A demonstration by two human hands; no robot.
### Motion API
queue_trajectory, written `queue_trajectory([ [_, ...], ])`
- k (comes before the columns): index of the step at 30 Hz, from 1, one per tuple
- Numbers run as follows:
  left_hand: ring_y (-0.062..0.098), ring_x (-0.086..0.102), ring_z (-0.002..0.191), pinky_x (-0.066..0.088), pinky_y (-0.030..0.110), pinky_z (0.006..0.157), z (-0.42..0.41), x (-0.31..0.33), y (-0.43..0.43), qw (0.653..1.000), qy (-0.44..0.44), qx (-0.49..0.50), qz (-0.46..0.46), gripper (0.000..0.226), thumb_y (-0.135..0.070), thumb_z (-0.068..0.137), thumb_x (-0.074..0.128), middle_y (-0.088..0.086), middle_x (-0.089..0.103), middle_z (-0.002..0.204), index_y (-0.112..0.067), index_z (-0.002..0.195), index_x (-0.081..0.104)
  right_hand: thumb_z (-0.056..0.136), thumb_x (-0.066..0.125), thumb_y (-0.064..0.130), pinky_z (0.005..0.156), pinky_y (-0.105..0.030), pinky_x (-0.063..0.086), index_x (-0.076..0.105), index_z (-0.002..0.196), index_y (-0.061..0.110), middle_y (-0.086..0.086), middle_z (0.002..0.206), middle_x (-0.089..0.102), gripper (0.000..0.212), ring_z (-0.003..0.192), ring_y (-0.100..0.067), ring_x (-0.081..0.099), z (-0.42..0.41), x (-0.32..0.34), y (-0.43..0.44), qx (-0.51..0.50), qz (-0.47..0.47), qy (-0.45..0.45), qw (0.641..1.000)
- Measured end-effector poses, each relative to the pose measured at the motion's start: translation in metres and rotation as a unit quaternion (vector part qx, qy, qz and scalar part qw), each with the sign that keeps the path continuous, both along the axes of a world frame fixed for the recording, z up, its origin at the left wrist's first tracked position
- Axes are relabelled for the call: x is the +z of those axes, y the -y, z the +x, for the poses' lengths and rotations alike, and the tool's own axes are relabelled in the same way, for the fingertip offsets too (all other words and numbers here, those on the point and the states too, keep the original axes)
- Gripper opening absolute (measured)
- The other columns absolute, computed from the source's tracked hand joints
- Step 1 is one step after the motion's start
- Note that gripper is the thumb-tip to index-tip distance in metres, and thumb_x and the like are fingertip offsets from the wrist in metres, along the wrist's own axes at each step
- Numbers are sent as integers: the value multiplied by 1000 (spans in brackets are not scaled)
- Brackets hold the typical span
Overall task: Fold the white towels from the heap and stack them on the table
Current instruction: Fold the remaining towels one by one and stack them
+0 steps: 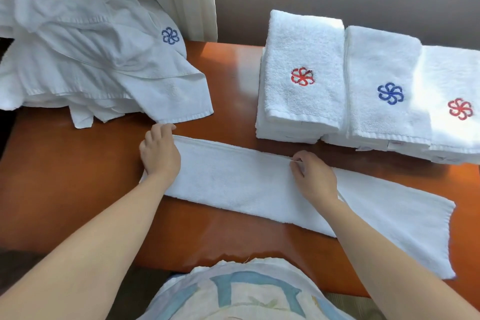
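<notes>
As right hand [313, 176] pinches towel [233, 182], left [159, 149] grips.

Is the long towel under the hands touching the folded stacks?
Apart. The head view shows a strip of bare table between the long towel and the folded stacks.

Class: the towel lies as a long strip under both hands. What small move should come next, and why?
Probably lift the left end across to the right end, halving the towel. It is already a narrow strip; the left hand holds its left end, the right hand pinches the far edge midway, and the folded stacks are short rectangles.
</notes>
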State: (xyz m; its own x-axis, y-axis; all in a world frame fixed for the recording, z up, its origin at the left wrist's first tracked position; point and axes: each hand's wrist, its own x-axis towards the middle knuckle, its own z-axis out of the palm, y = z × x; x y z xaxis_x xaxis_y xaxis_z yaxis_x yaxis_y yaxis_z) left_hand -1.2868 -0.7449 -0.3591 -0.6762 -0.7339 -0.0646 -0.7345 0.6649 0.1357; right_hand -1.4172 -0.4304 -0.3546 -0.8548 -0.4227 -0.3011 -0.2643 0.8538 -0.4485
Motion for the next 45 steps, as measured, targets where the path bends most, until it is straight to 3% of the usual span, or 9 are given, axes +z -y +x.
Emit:
queue_trajectory([
  [4, 35, 35, 135, 14, 49, 120, -1, 4, -3, 998, -3, -38, -43, 64, 16, 73, 58, 16, 44, 138, -11, 131, 51, 97, 55, 25, 70, -35, 49, 63, 107, 20, 3, 102, 66, 14, 89, -21, 62, 1, 0, 0, -10, -2, 4, 1000],
  [6, 34, 40, 128, 21, 46, 119, -4, 7, -15, 997, -19, -68, -35, 61, 18, 72, 57, 14, 47, 129, -10, 126, 53, 96, 55, 24, 69, -34, 48, 63, 108, 20, 2, 104, 66, 14, 90, -22, 63, 2, 0, 1, -15, -3, 8, 1000],
  [8, 31, 47, 116, 37, 40, 105, -8, 13, -37, 993, -39, -107, -1, 49, 16, 74, 54, 8, 52, 117, -12, 115, 58, 96, 54, 24, 70, -33, 46, 63, 111, 21, 2, 107, 66, 17, 94, -22, 63, 2, 0, 1, -16, -2, 15, 1000],
  [10, 25, 51, 110, 42, 35, 94, -11, 18, -63, 980, -40, -186, 62, 42, 10, 80, 53, 2, 58, 112, -16, 111, 62, 96, 53, 24, 71, -32, 45, 62, 115, 21, 2, 111, 65, 21, 98, -22, 62, 2, 1, -1, -10, 2, 21, 1000],
  [13, 20, 53, 115, 43, 31, 93, -16, 20, -105, 936, -4, -310, 168, 41, 1, 87, 53, -1, 59, 122, -20, 121, 63, 96, 52, 20, 77, -34, 47, 61, 122, 20, 0, 117, 65, 28, 105, -23, 61, 2, 4, -5, -1, 2, 26, 1000],
  [17, 22, 47, 121, 39, 32, 94, -28, 24, -154, 902, 31, -386, 193, 42, -14, 94, 53, 3, 53, 131, -21, 134, 57, 91, 54, 14, 86, -37, 49, 60, 127, 18, -2, 122, 64, 36, 111, -25, 60, 4, 11, -21, 3, -2, 19, 1000],
  [22, 21, 48, 118, 40, 31, 90, -37, 28, -191, 898, 42, -401, 177, 42, -27, 97, 54, 1, 51, 128, -24, 138, 54, 88, 61, 15, 85, -36, 50, 61, 126, 17, -3, 118, 65, 39, 107, -24, 61, 8, 17, -52, 5, -16, -13, 1000],
  [34, 15, 48, 120, 42, 28, 89, -46, 39, -245, 867, 15, -459, 195, 38, -27, 97, 55, -4, 51, 129, -26, 135, 54, 81, 70, 15, 89, -31, 40, 63, 120, 17, 1, 117, 61, 39, 107, -22, 56, 73, 26, -125, -105, -27, -80, 991],
  [45, 15, 57, 105, 46, 28, 74, -57, 38, -288, 774, 0, -592, 225, 33, -26, 94, 58, -5, 53, 130, -25, 127, 60, 88, 63, 25, 103, -32, 34, 58, 129, 26, 9, 129, 57, 41, 122, -16, 49, 149, 45, -177, -300, 75, -48, 950],
])
